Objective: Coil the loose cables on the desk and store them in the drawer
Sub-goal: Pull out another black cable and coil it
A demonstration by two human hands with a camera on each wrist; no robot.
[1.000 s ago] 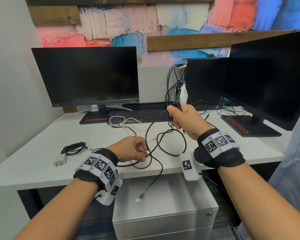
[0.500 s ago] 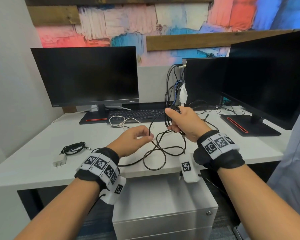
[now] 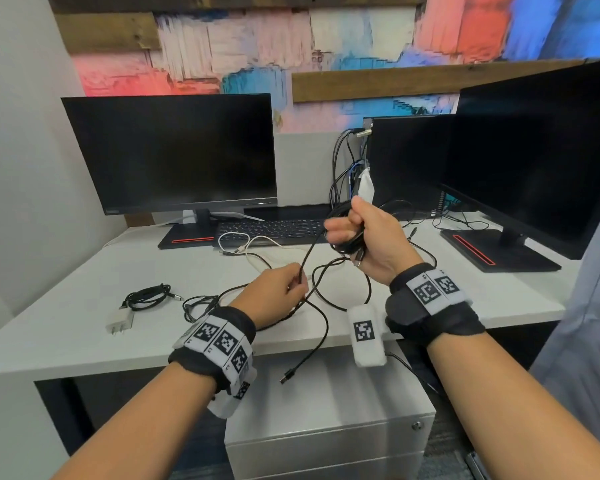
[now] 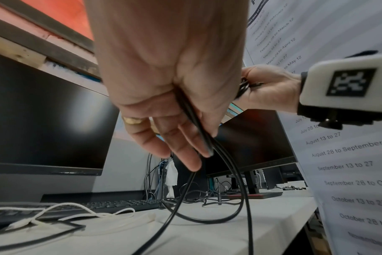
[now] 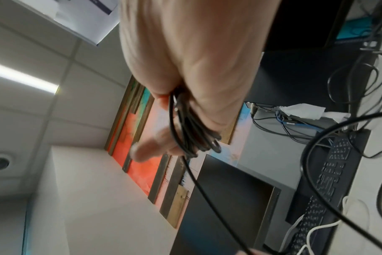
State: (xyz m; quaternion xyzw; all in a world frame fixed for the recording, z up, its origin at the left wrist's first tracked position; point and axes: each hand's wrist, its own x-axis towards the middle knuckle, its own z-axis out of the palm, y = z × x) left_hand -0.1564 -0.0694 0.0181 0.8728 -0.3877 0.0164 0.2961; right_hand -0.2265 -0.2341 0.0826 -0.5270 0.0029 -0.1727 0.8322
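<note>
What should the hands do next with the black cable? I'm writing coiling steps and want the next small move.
Probably bring the left hand up to the right hand and lay one more loop onto the bundle there. The right hand already grips several loops of the black cable, the left pinches the strand running to it, and a loose tail with its plug hangs past the desk edge.

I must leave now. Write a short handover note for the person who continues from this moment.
Right hand: grips the coiled loops of the black cable.
Left hand: pinches the loose run of that cable; its free plug hangs over the desk edge.
Done: several loops wound.
Left: finish this coil; coil the white cable; the small black bundle by the white charger looks already gathered. Nothing is stored yet; the drawer unit is closed.
</note>
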